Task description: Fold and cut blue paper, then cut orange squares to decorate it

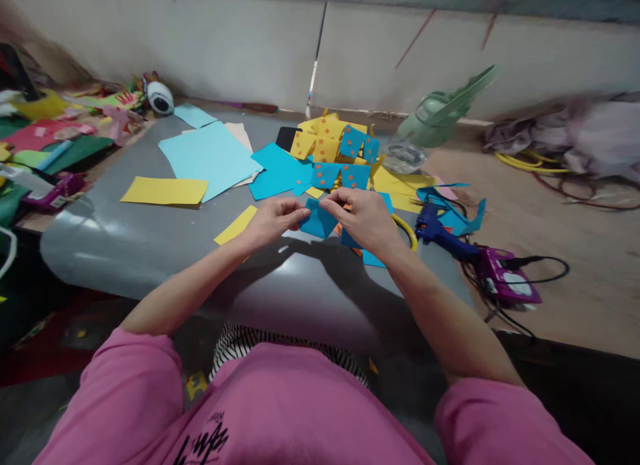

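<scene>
Holding a small blue piece (318,220) between both hands, the person has it raised above the near part of the grey sheet (125,252) on the table. The left hand (275,220) pinches its left edge, thumb and forefinger drawn close together; the right hand (361,220) grips its far right corner, its fingers narrowed onto the material. Most of the piece lies exposed between the two sets of fingertips, its lower edge hanging toward the near side. It seems to be folded, though blur makes that uncertain. Just beyond sits a pile of spotted yellow and blue pieces (327,149); a yellow scrap (237,226) lies beside the left hand.
</scene>
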